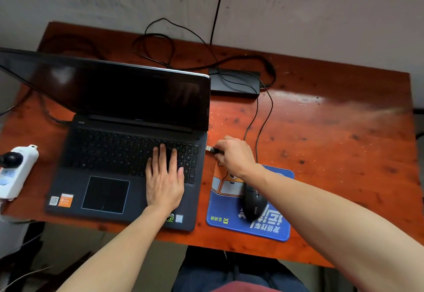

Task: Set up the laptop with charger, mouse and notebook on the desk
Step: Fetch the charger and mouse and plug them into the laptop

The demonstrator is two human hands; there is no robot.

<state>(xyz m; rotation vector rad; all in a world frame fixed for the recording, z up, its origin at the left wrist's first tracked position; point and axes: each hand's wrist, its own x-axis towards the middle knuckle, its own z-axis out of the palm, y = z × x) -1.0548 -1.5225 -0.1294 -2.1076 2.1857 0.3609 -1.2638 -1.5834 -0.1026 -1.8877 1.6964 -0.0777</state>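
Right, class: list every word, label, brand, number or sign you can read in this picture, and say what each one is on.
Nothing can be quoted with certainty.
Blue mouse pad: large white and small yellow Chinese characters, upside down to the camera, too blurred to quote.
Black mouse: small grey brand mark, unreadable.
Laptop: orange sticker, grey sticker, green-and-black badge, key legends, all too small.
White power strip: no legible text.

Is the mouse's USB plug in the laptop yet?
Out. The USB plug, pinched in the right hand, shows bare metal just short of the laptop edge.
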